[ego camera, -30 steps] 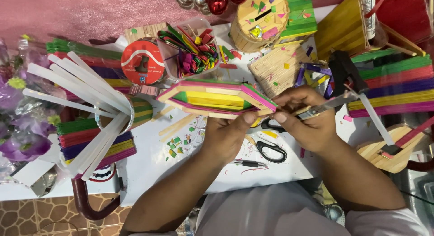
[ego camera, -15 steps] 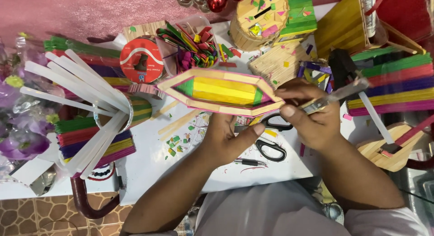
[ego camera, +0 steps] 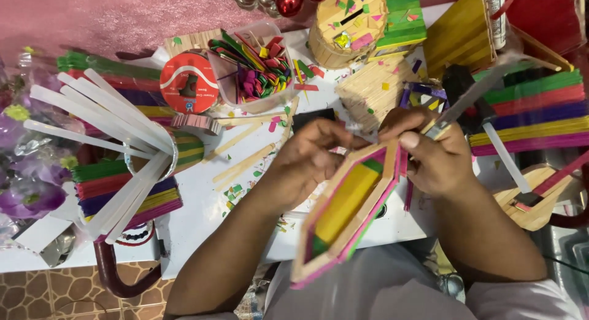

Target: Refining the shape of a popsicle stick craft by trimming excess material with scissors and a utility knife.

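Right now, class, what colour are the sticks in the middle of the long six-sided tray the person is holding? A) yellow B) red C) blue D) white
A: the tray, held between the left hand and the right hand, shows a yellow centre panel with green tips, framed by pink and plain wood edges.

Bright even light, soft shadows, slight blur.

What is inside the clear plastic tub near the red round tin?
The clear plastic tub holds many colored craft sticks in red, green, pink and yellow. Its bottom is covered by them.
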